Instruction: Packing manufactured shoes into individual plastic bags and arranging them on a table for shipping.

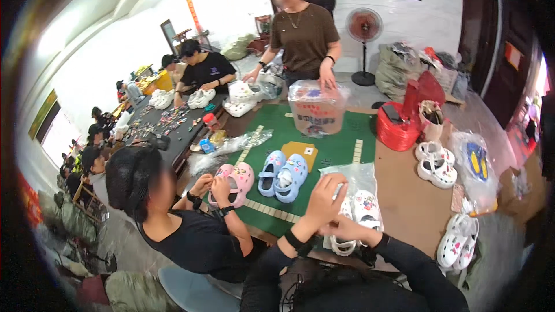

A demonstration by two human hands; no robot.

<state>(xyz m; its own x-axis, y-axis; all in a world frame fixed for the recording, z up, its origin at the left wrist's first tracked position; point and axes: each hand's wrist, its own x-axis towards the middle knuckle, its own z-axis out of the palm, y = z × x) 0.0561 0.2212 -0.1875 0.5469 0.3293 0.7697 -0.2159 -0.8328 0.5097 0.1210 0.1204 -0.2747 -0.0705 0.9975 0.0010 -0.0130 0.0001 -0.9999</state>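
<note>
My left hand is raised over a pair of white clogs with its fingers curled together; a bit of something white shows by the fingertips, too small to name. Just below it, my right hand is closed, its fingers bent in toward my left wrist, and what they grip is hidden. Colourful charms dot the white clog beyond my hands. Its mate is partly covered by my right hand. Under the pair lies a clear plastic bag.
Blue clogs stand left of the bag on a green mat. A person beside me handles pink clogs. Across the table, another person touches a clear bag. Red twine and more white clogs sit to the right.
</note>
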